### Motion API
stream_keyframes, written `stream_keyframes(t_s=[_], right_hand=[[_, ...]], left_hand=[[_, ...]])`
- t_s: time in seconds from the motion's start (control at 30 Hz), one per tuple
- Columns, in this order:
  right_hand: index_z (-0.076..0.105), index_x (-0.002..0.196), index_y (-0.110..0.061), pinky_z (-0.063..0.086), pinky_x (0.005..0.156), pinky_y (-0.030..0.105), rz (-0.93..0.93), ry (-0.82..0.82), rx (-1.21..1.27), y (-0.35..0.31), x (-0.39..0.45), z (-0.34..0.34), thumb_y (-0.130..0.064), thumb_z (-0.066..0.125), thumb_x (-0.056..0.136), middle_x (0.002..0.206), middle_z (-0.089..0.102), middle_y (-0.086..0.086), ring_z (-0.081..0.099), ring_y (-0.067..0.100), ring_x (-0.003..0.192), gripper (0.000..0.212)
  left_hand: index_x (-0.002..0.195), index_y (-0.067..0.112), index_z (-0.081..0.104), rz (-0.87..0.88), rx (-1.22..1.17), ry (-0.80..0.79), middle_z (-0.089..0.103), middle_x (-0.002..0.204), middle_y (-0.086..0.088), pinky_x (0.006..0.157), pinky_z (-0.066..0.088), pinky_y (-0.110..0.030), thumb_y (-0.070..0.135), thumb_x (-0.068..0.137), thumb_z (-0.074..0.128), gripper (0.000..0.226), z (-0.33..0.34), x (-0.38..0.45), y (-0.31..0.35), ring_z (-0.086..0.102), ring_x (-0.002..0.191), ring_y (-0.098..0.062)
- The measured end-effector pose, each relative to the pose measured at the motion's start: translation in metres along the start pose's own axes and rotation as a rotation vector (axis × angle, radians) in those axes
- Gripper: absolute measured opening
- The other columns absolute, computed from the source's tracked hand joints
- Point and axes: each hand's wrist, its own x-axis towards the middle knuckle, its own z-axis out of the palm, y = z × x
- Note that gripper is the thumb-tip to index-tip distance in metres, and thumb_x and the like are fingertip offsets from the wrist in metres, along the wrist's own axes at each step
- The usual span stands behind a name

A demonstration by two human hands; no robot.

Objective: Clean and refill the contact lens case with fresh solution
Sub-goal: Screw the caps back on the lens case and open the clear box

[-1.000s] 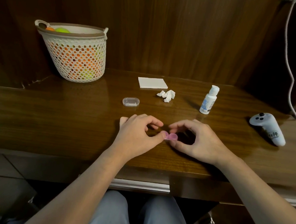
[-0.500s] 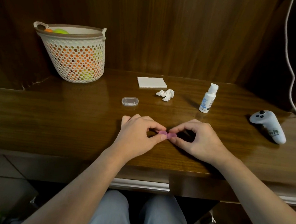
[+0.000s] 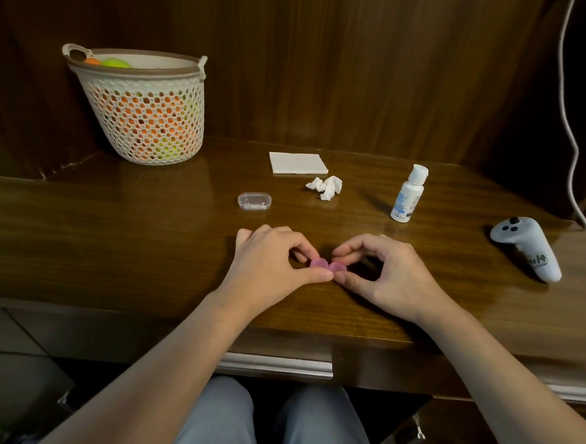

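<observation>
— Head view first: what do we have, biggest thing down?

— We see the wooden table (image 3: 111,245) across the whole width. At its back left stands a white mesh basket (image 3: 143,116) with orange and yellow-green balls inside. Far right lies a grey controller (image 3: 527,246), and a white cord (image 3: 570,129) hangs down the wall behind it.

— And the hands?

— Our left hand (image 3: 268,261) and right hand (image 3: 391,272) meet near the table's front edge, both curled. Each pinches one side of the pink contact lens case (image 3: 328,266) between thumb and fingers, and the two thumb tips nearly touch just in front of it. The case sits low between them, at the table surface; we cannot tell whether it rests on the wood.

— The smaller things?

— A white solution bottle (image 3: 408,194) stands upright, capped, behind the right hand. A folded white tissue (image 3: 298,163) lies further back, a crumpled tissue (image 3: 326,186) just beside it, and a small clear plastic case (image 3: 254,202) lies behind the left hand.
</observation>
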Motion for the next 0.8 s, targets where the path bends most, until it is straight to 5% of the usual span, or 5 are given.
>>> stream_keyframes(t_s=[0.1,0.2,0.37,0.63,0.8], right_hand=[[0.066,0.106,-0.052,0.047,0.109,0.037,-0.006,0.009,0.004,-0.0001,-0.0003,0.0002,-0.049,0.082,0.088,0.098,0.074,-0.041,0.064,-0.011,0.11,0.024],[0.07,0.111,-0.046,0.047,0.111,0.04,0.007,0.009,0.025,-0.0002,-0.0007,0.0003,-0.047,0.084,0.088,0.096,0.076,-0.036,0.068,-0.006,0.107,0.026],[0.071,0.112,-0.045,0.047,0.111,0.041,0.014,0.007,0.017,-0.001,-0.0011,0.0004,-0.046,0.084,0.089,0.096,0.077,-0.036,0.068,-0.006,0.107,0.027],[0.069,0.108,-0.049,0.047,0.108,0.039,0.019,0.0,0.02,-0.0007,-0.0002,-0.0001,-0.048,0.084,0.088,0.096,0.076,-0.036,0.066,-0.007,0.107,0.025],[0.069,0.11,-0.049,0.046,0.105,0.036,0.022,-0.008,0.024,0.0007,0.0,-0.0002,-0.048,0.083,0.089,0.096,0.076,-0.037,0.065,-0.008,0.108,0.026]], left_hand=[[0.113,0.046,0.072,0.012,-0.017,0.002,0.064,0.102,0.028,0.094,0.03,-0.035,0.091,0.075,0.059,0.06,-0.002,-0.0031,0.0008,0.052,0.102,0.003],[0.124,0.05,0.069,0.02,-0.11,-0.002,0.065,0.107,0.029,0.092,0.025,-0.033,0.069,0.091,0.064,0.039,-0.0055,-0.0057,-0.0011,0.054,0.101,0.003],[0.114,0.053,0.074,0.043,-0.05,-0.06,0.064,0.114,0.029,0.091,0.021,-0.033,0.057,0.097,0.065,0.02,-0.0066,-0.0049,0.0013,0.051,0.106,0.001],[0.096,0.048,0.071,-0.011,-0.062,0.003,0.064,0.095,0.028,0.088,0.025,-0.034,0.078,0.081,0.067,0.033,-0.0004,-0.0006,0.0,0.05,0.1,0.006],[0.11,0.055,0.072,0.037,-0.016,-0.052,0.065,0.107,0.031,0.092,0.021,-0.035,0.06,0.094,0.067,0.018,-0.0017,-0.0011,-0.0017,0.048,0.106,0.003]])
